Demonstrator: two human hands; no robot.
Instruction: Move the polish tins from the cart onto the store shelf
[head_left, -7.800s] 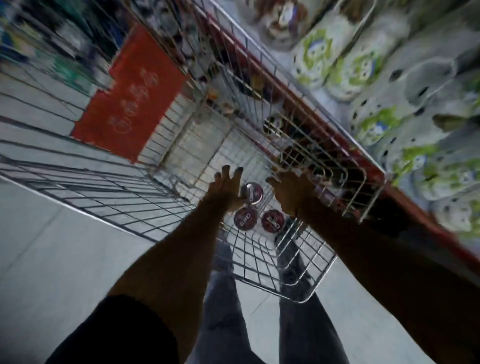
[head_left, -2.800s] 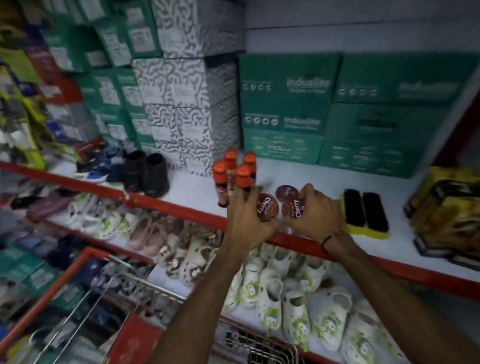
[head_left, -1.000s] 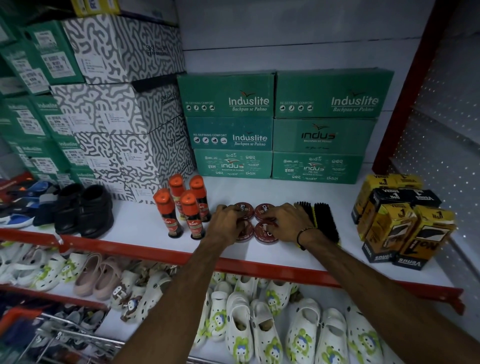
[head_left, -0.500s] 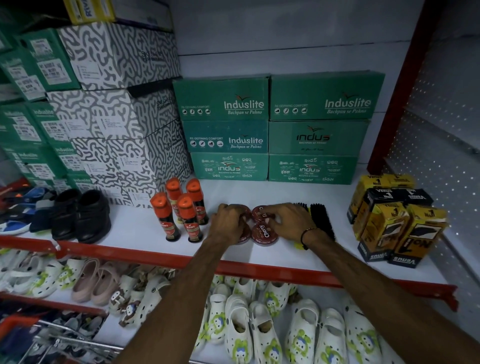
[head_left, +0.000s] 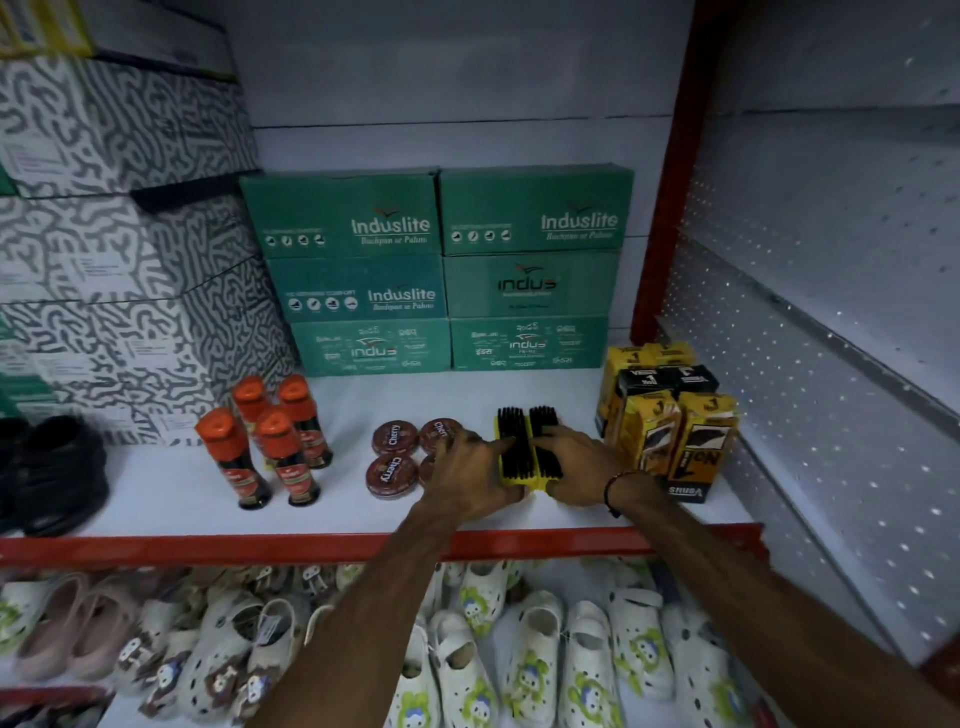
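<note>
Several round dark-red "Cherry" polish tins (head_left: 395, 435) lie flat in a tight cluster on the white store shelf (head_left: 156, 499). One of them is partly hidden by my left hand (head_left: 467, 478). That hand presses on the left side of a pair of yellow shoe brushes (head_left: 519, 441) with black bristles, just right of the tins. My right hand (head_left: 576, 467) lies over the right brush, fingers on the bristles. Neither hand touches a tin. The cart is out of view.
Orange-capped polish bottles (head_left: 270, 447) stand left of the tins and yellow-black boxes (head_left: 670, 426) right of the brushes. Green shoe boxes (head_left: 436, 275) and patterned boxes (head_left: 104, 260) fill the back. The shelf has a red front edge (head_left: 208, 545); white clogs (head_left: 524, 654) lie below.
Both hands have let go of the tins and shifted right onto the shoe brushes. The tins stay in their cluster on the shelf. The view has moved closer and to the right.
</note>
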